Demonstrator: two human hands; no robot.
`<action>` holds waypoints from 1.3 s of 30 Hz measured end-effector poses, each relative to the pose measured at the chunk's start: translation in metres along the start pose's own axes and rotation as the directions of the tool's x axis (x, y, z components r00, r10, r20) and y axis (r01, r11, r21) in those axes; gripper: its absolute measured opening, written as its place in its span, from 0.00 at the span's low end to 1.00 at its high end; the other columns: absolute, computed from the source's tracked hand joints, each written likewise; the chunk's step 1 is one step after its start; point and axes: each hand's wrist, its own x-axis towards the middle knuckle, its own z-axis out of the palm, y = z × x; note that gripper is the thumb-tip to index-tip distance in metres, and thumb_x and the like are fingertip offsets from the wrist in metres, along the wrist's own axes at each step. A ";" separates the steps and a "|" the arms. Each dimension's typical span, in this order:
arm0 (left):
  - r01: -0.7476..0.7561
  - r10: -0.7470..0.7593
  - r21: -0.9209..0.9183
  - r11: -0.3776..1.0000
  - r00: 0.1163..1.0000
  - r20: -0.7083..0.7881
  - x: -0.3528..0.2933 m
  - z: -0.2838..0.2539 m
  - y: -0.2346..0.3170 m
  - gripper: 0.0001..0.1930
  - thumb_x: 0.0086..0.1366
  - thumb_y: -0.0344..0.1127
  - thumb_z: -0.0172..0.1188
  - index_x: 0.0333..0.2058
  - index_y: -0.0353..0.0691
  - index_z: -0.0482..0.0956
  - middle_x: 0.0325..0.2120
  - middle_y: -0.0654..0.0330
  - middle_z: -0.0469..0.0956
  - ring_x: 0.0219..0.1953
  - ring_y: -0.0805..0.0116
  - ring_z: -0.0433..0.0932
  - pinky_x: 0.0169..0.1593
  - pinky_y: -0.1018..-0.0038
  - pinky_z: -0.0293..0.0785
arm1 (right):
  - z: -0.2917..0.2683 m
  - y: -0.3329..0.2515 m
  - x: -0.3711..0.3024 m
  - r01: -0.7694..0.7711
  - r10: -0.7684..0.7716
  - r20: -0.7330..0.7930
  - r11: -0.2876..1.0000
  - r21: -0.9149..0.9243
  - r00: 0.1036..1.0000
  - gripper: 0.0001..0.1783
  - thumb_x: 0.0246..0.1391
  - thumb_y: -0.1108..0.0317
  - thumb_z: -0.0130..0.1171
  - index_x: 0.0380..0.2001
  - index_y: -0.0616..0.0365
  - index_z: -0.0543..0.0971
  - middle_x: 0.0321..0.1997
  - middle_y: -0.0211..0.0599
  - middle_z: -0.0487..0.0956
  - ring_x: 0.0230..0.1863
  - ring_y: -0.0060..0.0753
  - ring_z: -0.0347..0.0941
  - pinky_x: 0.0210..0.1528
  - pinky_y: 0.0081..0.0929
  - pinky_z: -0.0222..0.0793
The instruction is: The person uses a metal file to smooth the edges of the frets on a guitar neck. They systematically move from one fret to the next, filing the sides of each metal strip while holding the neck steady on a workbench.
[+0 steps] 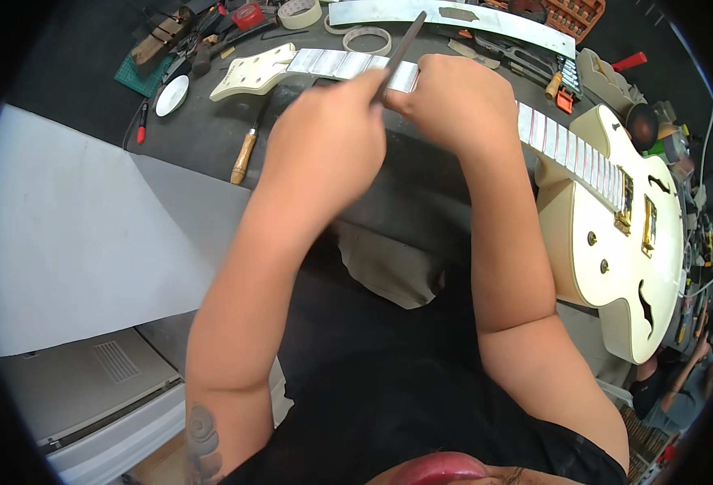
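Note:
A cream hollow-body electric guitar (571, 234) lies across the bench, headstock to the left and body to the right. Silvery strips, like masking tape, cover its fretboard (571, 145) between the frets. My left hand (324, 133), closed over the neck, grips a slim dark bar that looks like a file (403, 53), slanting up and away across the fretboard. Beside it, my right hand (465, 101) is curled over the neck with its fingertips close to the tool's near end. Both hands hide part of the neck and what lies under the fingers.
A wooden-handled tool (244, 158) lies below the headstock. Left of it are a small white dish (172, 95) and a red-handled tool (142, 121). Tape rolls (368, 40) and a long metal straightedge (453, 16) lie behind the neck. A white panel (81, 226) stands at left.

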 end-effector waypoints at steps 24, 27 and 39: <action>0.230 -0.180 -0.179 0.957 0.950 0.256 -0.343 0.014 -0.078 0.34 0.64 0.25 0.72 0.70 0.36 0.78 0.29 0.51 0.86 0.28 0.46 0.88 0.33 0.59 0.83 | -0.001 -0.002 0.001 -0.035 0.035 -0.031 0.999 -0.005 0.999 0.42 0.55 0.22 0.70 0.34 0.58 0.93 0.34 0.49 0.91 0.39 0.53 0.91 0.43 0.49 0.86; 0.150 -0.062 -0.213 0.965 0.928 0.368 -0.342 0.029 -0.092 0.30 0.63 0.26 0.71 0.66 0.35 0.80 0.32 0.42 0.87 0.32 0.43 0.89 0.38 0.57 0.86 | -0.002 -0.003 0.000 -0.018 0.017 -0.055 1.000 -0.015 0.998 0.39 0.55 0.26 0.74 0.33 0.60 0.91 0.32 0.50 0.90 0.37 0.54 0.90 0.42 0.50 0.85; 0.186 -0.181 0.115 0.976 0.394 0.901 -0.224 0.297 -0.179 0.29 0.66 0.32 0.63 0.67 0.37 0.81 0.52 0.46 0.90 0.56 0.41 0.88 0.61 0.51 0.85 | 0.008 0.001 0.003 0.008 -0.005 -0.132 1.000 0.025 0.991 0.41 0.42 0.30 0.83 0.26 0.61 0.79 0.27 0.47 0.82 0.34 0.58 0.82 0.37 0.52 0.76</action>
